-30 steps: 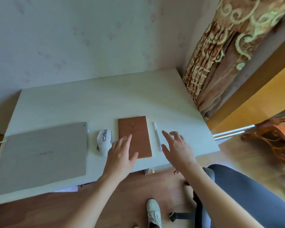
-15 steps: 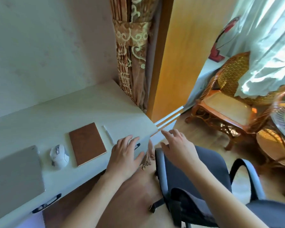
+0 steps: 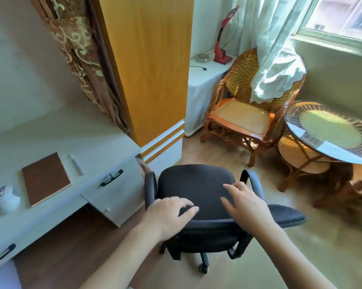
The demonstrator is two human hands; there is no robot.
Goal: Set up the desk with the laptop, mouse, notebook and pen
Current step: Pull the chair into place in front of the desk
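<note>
pale white-grey rectangular worktop (image 3: 57, 140) along the left, running out of view at the left edge, with two drawer fronts under its near rim carrying dark curved handles (image 3: 111, 177). black fabric office chair with curved armrests (image 3: 194, 190) on castors at centre, standing on the wooden floor (image 3: 75, 247) just off the worktop's right end. woven rattan armchair with an orange frame (image 3: 238, 117) further back on the right, beside a round glass-topped rattan table (image 3: 330, 132). tall orange wooden panel with white stripes at its foot (image 3: 148, 65) behind the worktop's far corner, next to a brown patterned curtain (image 3: 80, 55).

flat brown rectangular notebook (image 3: 45, 178) lying closed on the worktop near its front edge. left hand (image 3: 167, 215) over the chair's near rim, palm down, fingers loosely spread and curled, holding nothing; contact with the fabric cannot be told. right hand (image 3: 247, 205) over the seat, palm down, fingers apart, also empty. white computer mouse with grey buttons (image 3: 5, 199) just left of the notebook, close but apart from it. slim white pen (image 3: 75, 164) lying just right of the notebook, parallel to its long edge. laptop out of view.
</note>
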